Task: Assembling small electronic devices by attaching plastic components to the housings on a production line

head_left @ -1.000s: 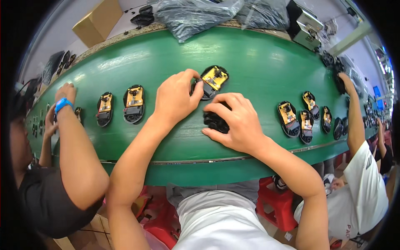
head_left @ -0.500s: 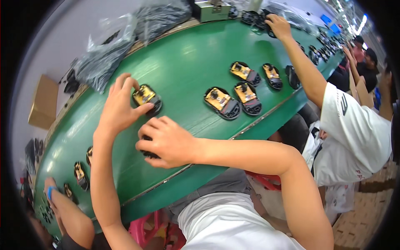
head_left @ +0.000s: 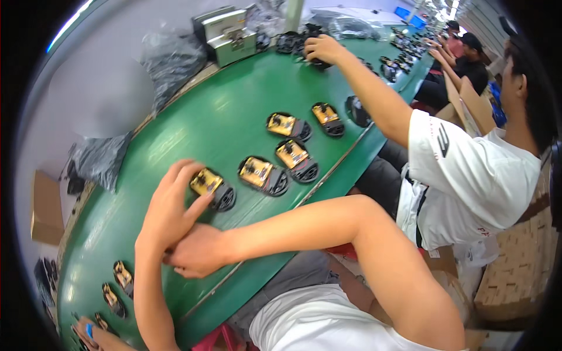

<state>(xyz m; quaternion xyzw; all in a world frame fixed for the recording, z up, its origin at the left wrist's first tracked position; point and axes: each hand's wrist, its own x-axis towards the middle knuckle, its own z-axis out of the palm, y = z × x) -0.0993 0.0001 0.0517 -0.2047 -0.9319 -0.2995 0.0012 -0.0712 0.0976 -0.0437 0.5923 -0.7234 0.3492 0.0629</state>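
My left hand point(head_left: 172, 205) grips an opened computer mouse base point(head_left: 221, 196) on the green belt, thumb and fingers on its edges. A yellow circuit board shows in the black shell. Close below, my right hand point(head_left: 202, 250) is closed, partly behind my left wrist. A dark bit shows by its fingertips, but what it holds is mostly hidden. To the right lie several similar mouse bases, among them one nearest my left hand point(head_left: 263, 175), one beside it point(head_left: 297, 159) and one farther back point(head_left: 288, 125).
More mouse bases point(head_left: 123, 278) lie at the lower left, near another person's hand with a blue wristband point(head_left: 89, 330). On the right, a co-worker's hand point(head_left: 322, 50) touches black parts at the belt's far edge. A pale green metal box point(head_left: 233, 47) and grey plastic bags point(head_left: 171, 64) line the back.
The view has turned to the right. My right hand has moved toward my left wrist and is now partly behind it. My left hand stays at the mouse base.
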